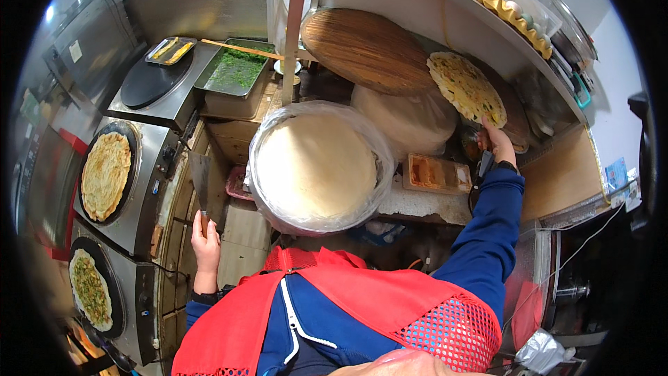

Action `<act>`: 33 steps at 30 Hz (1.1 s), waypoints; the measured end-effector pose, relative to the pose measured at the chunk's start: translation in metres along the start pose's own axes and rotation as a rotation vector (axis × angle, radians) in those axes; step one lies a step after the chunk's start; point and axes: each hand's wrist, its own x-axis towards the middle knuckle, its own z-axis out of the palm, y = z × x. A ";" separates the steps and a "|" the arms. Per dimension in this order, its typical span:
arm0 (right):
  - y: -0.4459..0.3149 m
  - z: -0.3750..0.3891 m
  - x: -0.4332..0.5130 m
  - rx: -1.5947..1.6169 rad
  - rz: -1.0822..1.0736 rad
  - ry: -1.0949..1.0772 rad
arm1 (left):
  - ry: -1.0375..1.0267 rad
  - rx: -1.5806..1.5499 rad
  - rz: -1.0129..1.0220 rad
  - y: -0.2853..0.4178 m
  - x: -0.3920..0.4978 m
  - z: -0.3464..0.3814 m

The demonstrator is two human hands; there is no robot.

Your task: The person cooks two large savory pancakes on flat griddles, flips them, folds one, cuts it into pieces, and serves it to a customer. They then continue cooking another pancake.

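Observation:
My left hand (206,243) holds a scraper (200,172) by its short wooden handle, with the flat metal blade pointing away from me. Far to the right, my right hand (496,141) grips the near edge of an egg-speckled flatbread (466,85), thumb on top. That flatbread lies partly over a dark round board (515,96) and reaches towards a large wooden board (365,49). Between my hands stands a wide tub of pale dough (318,164), lined with clear plastic film. Beside my right wrist is a plastic container of reddish sauce (437,173).
Round griddles line the left side; one bears a browned flatbread (106,176), another a flatbread with green filling (91,290). A tray of chopped greens (235,70) stands at the back. An upright post (292,31) rises behind the tub. Eggs (522,15) sit on a shelf.

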 end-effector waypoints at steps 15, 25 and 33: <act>0.024 -0.016 -0.075 -0.070 -0.210 0.300 | -0.045 -0.002 -0.015 0.002 -0.015 0.017; 0.055 -0.010 -0.184 -0.131 -0.490 -0.079 | -0.273 0.105 0.273 0.024 -0.015 0.080; 0.056 0.142 -0.173 -0.218 -0.469 -0.397 | -0.050 0.217 0.165 0.020 -0.074 0.027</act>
